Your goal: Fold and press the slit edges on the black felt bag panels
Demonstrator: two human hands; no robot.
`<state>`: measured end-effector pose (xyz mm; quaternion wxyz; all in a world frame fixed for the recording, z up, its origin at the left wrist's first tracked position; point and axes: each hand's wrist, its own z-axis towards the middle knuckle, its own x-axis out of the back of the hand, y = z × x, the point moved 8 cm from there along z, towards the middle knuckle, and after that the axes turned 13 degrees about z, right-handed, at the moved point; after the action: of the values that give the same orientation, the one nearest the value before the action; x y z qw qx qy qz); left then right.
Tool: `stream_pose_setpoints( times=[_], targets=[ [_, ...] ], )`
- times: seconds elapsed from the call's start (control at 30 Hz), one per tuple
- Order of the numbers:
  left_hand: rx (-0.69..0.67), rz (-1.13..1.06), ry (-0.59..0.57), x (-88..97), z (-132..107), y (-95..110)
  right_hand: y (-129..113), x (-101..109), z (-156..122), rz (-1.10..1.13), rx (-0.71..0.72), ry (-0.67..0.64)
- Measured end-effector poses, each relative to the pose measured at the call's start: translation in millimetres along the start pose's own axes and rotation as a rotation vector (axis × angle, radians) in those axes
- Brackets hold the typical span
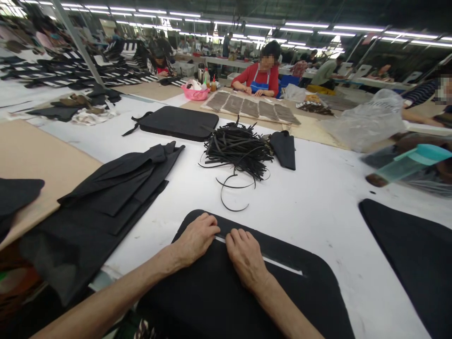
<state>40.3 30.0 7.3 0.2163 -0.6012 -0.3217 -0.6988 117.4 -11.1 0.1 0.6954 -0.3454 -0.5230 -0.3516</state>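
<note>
A black panel with rounded corners point(300, 292) lies flat at the table's near edge. Along its far side runs a narrow white strip point(282, 266), partly covered by my hands. My left hand point(197, 238) rests on the panel at the strip's left end, its fingers curled and drawn together. Just to the right, my right hand point(245, 256) is bent over the strip's middle, fingertips down and pressed close. What the fingertips pinch, if anything, is hidden beneath them. Beyond the panel, a few thin black strips point(233, 187) curl on the white tabletop.
A heap of black strips point(240, 148) lies ahead, beside a thick black padded piece point(180, 122). Black fabric pieces point(123, 188) spread at left. Another black panel point(406, 254) and a teal-lidded bottle point(409, 165) are at right. A person in red point(257, 75) works across the table.
</note>
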Motion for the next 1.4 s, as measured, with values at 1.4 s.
stream_pose_setpoints(
  times=[1.4],
  targets=[
    [0.130, 0.083, 0.052, -8.3, 3, -9, 47, 5, -21, 0.208, -0.521, 0.059]
  ],
)
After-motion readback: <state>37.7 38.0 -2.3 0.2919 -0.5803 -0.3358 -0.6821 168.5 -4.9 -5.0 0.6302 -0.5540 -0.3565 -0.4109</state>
